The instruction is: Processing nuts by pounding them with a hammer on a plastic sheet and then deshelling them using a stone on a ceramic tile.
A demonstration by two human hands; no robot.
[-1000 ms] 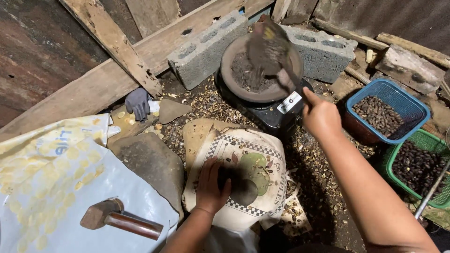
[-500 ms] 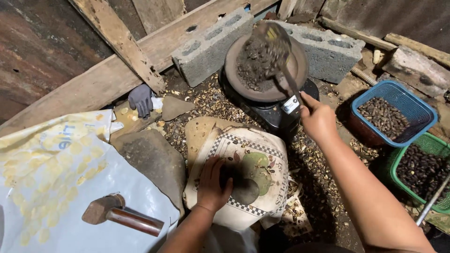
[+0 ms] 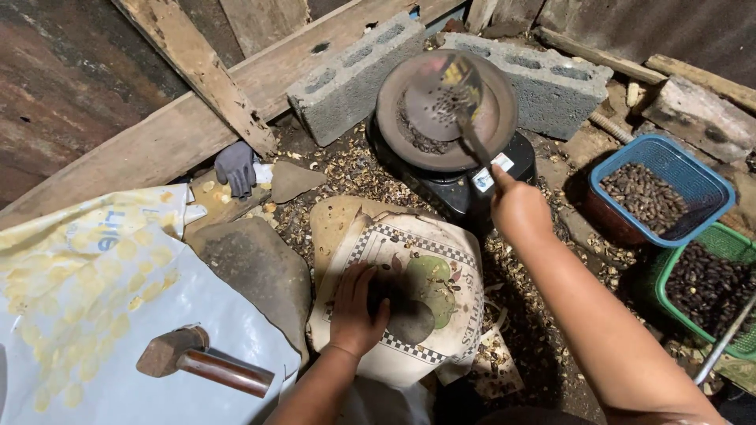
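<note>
The right hand [image 3: 516, 208] is drawing back toward the body, tilting the slotted ladle [image 3: 441, 98] flatter over the pan [image 3: 394, 126], its heap now mostly dropped away

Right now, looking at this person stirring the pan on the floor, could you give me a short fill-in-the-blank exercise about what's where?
1. The right hand holds a slotted ladle over the round ____ on the black burner.
2. The left hand rests flat on a printed ____.
3. The dark nuts fill two baskets, a green basket and a ____ one.
4. The hammer lies on a ____ plastic sheet.

Missing words: pan; sack; blue; white
</note>
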